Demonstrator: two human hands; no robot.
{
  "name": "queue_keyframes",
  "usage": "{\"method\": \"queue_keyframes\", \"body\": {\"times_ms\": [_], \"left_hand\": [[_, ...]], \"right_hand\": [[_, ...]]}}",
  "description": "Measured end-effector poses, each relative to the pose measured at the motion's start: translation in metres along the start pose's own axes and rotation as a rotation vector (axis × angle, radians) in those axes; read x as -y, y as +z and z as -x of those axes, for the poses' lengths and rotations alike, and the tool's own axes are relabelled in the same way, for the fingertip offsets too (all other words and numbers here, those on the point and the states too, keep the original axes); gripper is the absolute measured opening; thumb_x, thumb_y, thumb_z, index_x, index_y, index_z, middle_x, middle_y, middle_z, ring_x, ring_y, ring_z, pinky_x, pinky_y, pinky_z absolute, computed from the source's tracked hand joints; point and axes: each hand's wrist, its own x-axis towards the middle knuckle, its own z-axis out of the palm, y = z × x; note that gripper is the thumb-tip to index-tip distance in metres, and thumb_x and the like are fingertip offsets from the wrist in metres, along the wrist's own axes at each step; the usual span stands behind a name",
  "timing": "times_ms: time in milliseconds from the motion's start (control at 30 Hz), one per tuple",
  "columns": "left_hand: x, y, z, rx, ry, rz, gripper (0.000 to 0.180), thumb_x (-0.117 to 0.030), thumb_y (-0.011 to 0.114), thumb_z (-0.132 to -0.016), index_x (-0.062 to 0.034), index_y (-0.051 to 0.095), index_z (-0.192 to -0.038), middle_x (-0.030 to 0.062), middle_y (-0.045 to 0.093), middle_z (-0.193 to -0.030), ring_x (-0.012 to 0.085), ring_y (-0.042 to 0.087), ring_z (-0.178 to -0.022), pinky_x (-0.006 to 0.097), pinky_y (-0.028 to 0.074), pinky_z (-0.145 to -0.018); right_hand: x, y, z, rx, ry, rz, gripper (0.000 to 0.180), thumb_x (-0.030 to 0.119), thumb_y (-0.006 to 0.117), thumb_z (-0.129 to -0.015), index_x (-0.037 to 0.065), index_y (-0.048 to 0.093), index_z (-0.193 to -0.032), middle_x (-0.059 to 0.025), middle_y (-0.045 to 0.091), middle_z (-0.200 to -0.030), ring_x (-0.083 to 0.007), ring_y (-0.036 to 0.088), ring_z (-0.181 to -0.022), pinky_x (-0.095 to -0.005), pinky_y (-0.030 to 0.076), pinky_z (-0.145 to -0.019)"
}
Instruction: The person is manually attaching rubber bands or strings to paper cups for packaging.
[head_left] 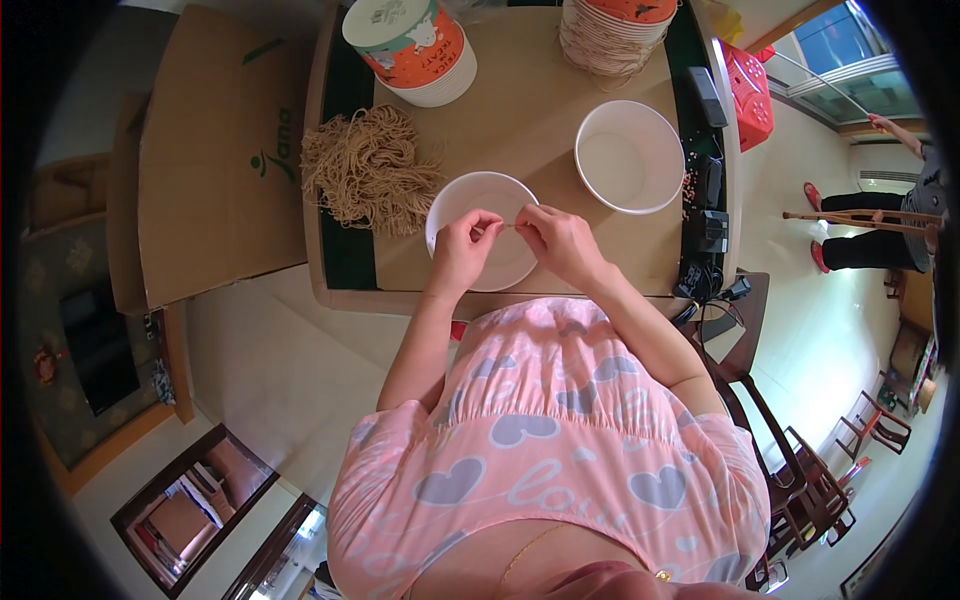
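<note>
Over a white paper bucket (505,277) near the table's front edge, my two hands meet with the fingertips pinched. My left hand (463,250) and my right hand (567,245) hold a thin tan cord, of which only a short piece shows between them. The bucket's open mouth lies below the fingers, and its inside looks plain white. To the left of the bucket is a loose heap of tan cord (365,170). A second white bucket (628,160) stands open to the right, apart from my hands.
At the back left rises a stack of printed orange buckets (415,55); another stack (617,40), with cords hanging over it, is at the back right. Black adapters (708,180) line the table's right edge. A large cardboard box (215,160) stands left. Another person (890,215) is far right.
</note>
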Motion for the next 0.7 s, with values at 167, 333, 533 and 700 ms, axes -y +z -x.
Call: {"method": "queue_keyframes", "body": {"times_ms": [167,333,533,700], "left_hand": [[0.005,0.004,0.000,-0.047,0.156,-0.178,0.007,-0.007,0.057,-0.088,-0.0010,0.061,-0.088,0.0113,0.065,-0.082,0.0221,0.064,-0.068,0.032,0.049,-0.061],[0.006,0.016,0.001,-0.167,0.261,-0.387,0.004,-0.005,0.054,-0.088,-0.0015,0.055,-0.087,0.0130,0.062,-0.086,0.0291,0.062,-0.074,0.037,0.049,-0.064],[-0.004,0.011,0.005,-0.100,0.193,-0.198,0.004,-0.005,0.055,-0.088,-0.0009,0.054,-0.087,0.0133,0.061,-0.085,0.0297,0.062,-0.073,0.038,0.049,-0.064],[-0.009,0.012,0.004,-0.081,0.179,-0.196,0.005,-0.004,0.056,-0.088,-0.0003,0.054,-0.087,0.0135,0.061,-0.084,0.0290,0.062,-0.072,0.037,0.049,-0.062]], "right_hand": [[0.001,0.001,0.000,0.005,-0.008,0.000,0.006,0.010,0.060,-0.083,0.006,0.058,-0.087,-0.0126,0.062,-0.081,-0.0324,0.062,-0.072,-0.0389,0.049,-0.062],[0.000,0.004,0.000,-0.009,-0.065,0.002,0.004,0.011,0.058,-0.084,0.007,0.056,-0.083,-0.0115,0.061,-0.077,-0.0329,0.061,-0.070,-0.0412,0.048,-0.059],[-0.001,0.002,-0.001,-0.038,-0.011,-0.031,0.006,0.012,0.059,-0.084,0.007,0.057,-0.085,-0.0107,0.061,-0.079,-0.0329,0.061,-0.072,-0.0409,0.048,-0.060],[0.005,-0.001,-0.002,-0.064,-0.032,-0.081,0.007,0.010,0.062,-0.083,0.005,0.060,-0.088,-0.0112,0.062,-0.083,-0.0309,0.062,-0.074,-0.0378,0.050,-0.062]]}}
